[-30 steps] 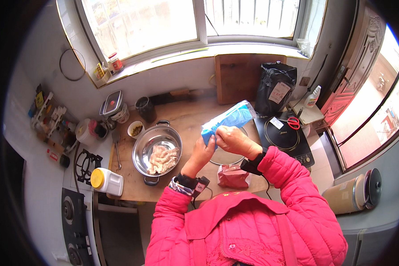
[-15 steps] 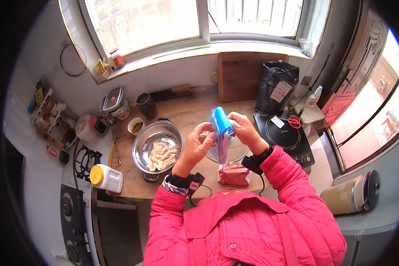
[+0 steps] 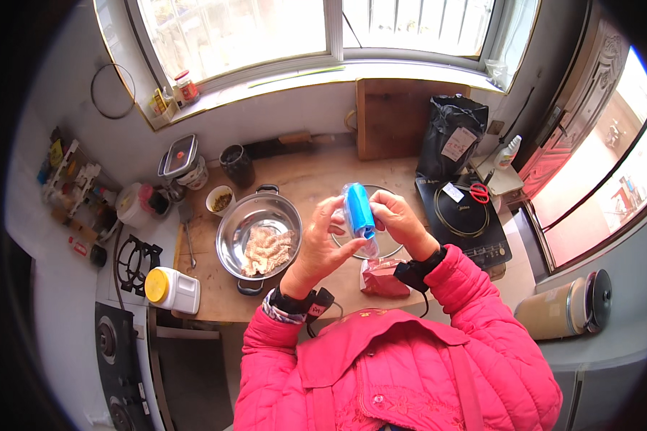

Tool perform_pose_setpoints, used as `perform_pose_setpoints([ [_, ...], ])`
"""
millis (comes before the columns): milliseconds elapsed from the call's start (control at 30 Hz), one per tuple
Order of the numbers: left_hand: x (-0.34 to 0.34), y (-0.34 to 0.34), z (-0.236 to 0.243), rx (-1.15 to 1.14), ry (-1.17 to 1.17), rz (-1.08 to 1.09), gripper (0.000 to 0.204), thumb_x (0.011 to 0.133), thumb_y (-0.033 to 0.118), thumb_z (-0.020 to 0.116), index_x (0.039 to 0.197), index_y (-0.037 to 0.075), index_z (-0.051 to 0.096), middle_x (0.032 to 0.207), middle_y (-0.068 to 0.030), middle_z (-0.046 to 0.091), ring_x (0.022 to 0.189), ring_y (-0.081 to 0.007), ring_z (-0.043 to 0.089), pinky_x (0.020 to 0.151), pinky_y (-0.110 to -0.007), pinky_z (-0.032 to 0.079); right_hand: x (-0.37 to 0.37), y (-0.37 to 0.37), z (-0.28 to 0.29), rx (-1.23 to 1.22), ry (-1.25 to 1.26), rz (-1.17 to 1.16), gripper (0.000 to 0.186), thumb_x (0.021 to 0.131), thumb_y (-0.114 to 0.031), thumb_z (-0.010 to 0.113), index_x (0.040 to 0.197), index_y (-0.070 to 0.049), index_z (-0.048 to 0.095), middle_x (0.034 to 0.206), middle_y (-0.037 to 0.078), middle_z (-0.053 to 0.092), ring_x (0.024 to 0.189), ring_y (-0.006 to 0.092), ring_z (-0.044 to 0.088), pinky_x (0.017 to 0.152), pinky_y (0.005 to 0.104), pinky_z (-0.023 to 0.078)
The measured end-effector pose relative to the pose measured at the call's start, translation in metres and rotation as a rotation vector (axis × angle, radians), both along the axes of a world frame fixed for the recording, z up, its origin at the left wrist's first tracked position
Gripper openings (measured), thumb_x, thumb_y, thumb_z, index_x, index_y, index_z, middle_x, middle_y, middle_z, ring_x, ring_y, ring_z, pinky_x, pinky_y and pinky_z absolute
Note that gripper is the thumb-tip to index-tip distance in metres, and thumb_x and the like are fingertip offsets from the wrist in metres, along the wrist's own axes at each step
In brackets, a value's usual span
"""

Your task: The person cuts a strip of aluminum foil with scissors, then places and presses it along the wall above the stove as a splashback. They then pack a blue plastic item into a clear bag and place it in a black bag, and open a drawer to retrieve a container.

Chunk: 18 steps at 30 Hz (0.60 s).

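Note:
Above the table, between both hands, is a blue roll (image 3: 359, 210) in loose clear plastic. My left hand (image 3: 322, 244) is closed on its left side, with the thumb at the lower end. My right hand (image 3: 402, 223) pinches the right side with bent fingertips. Beneath them, a round glass lid (image 3: 389, 249) lies partly hidden on the wooden table. A red packet (image 3: 382, 279) stands by the near edge, close to my right wrist. Left of my left hand, a two-handled steel pot (image 3: 225, 248) holds a pale, crinkled piece (image 3: 267, 251) that I cannot identify.
At the left are a bowl of dark bits (image 3: 221, 200), a dark jar (image 3: 237, 167), a spatula (image 3: 189, 237) and a yellow-lidded white jug (image 3: 183, 289). Rightward sit an induction cooker (image 3: 461, 215) with red scissors (image 3: 479, 193), a black bag (image 3: 453, 136) and a cutting board (image 3: 402, 118).
The blue roll has come lower and tilted, its lower end now facing me. My left hand has turned, its thumb reaching under the roll. The view has shifted slightly.

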<state>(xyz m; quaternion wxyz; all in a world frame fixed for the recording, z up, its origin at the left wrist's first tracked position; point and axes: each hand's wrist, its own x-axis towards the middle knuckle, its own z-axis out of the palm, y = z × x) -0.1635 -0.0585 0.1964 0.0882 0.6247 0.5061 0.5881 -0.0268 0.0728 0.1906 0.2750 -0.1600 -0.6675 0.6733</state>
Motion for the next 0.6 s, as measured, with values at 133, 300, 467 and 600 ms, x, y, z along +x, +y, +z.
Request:
perform_pose_setpoints([
  [133, -0.017, -0.009, 0.009, -0.093, 0.125, 0.059, 0.068, 0.068, 0.016, 0.078, 0.127, 0.004, 0.046, 0.129, -0.0152, 0.041, 0.083, -0.0174, 0.057, 0.069, -0.027, 0.051, -0.014, -0.011, -0.006, 0.115, -0.088, -0.021, 0.018, 0.09, -0.015, 0.05, 0.083, 0.0, 0.055, 0.071, 0.001, 0.056, 0.064, 0.0074, 0.052, 0.058, 0.0239, 0.045],
  [300, -0.038, -0.008, 0.005, -0.011, 0.076, -0.083, 0.031, 0.075, 0.008, 0.071, 0.101, 0.001, 0.055, 0.105, -0.0138, 0.055, 0.067, -0.0174, 0.062, 0.056, -0.024, 0.051, -0.023, -0.03, -0.007, -0.006, -0.086, 0.06, 0.016, 0.092, -0.018, 0.049, 0.087, -0.003, 0.055, 0.074, -0.001, 0.055, 0.066, 0.0047, 0.05, 0.056, 0.0205, 0.042],
  [467, -0.039, -0.007, -0.003, -0.111, -0.062, -0.113, 0.031, 0.075, 0.003, 0.067, 0.104, 0.003, 0.055, 0.088, -0.009, 0.054, 0.061, -0.0143, 0.058, 0.054, -0.024, 0.049, -0.024, -0.033, -0.015, -0.101, 0.027, 0.105, 0.014, 0.093, -0.018, 0.048, 0.088, -0.007, 0.055, 0.067, -0.004, 0.049, 0.055, 0.0028, 0.042, 0.05, 0.0171, 0.033],
  [600, -0.036, -0.004, 0.001, -0.107, 0.079, -0.086, 0.027, 0.075, 0.002, 0.064, 0.102, 0.005, 0.059, 0.082, -0.009, 0.054, 0.058, -0.015, 0.056, 0.053, -0.025, 0.047, -0.024, -0.018, -0.022, -0.185, 0.061, 0.164, 0.014, 0.092, -0.017, 0.048, 0.086, -0.006, 0.054, 0.066, -0.004, 0.048, 0.054, 0.0033, 0.041, 0.05, 0.0173, 0.034],
])
